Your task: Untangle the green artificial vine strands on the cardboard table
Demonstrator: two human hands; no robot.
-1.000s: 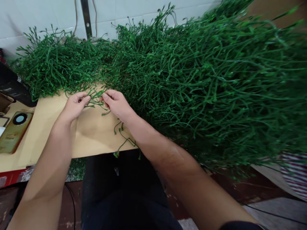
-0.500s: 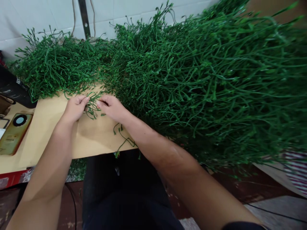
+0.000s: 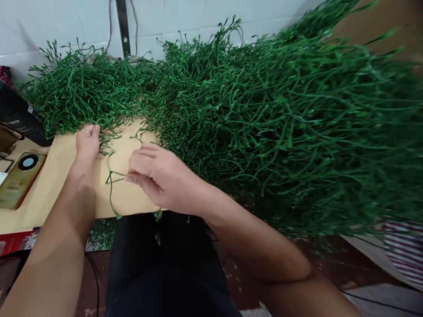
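Note:
My right hand [image 3: 158, 176] is closed, pinching a thin green plastic-looking plant stem [image 3: 111, 187] whose branched, budded ends hang out to the left over the tan board [image 3: 128, 200]. Farther left, my left hand [image 3: 88, 140] is closed at the base of a small bunch of similar green stems [image 3: 107, 138], which fans out to its right. The fingertips of that hand are partly hidden. Just behind it lies a low heap of green stems [image 3: 82, 88]. Beside my right forearm rises a much larger pile of green stems [image 3: 264, 114].
A phone [image 3: 23, 178] lies at the left, with a black bottle-like container [image 3: 23, 116] behind it. A white tiled wall [image 3: 185, 17] with a dark metal upright [image 3: 123, 28] stands at the back. Striped cloth [image 3: 403, 251] is at the lower right.
My hands have drawn apart. The right came toward me with one stem, which has separated from the bunch; the left shifted leftward with the bunch. The camera view has shifted slightly.

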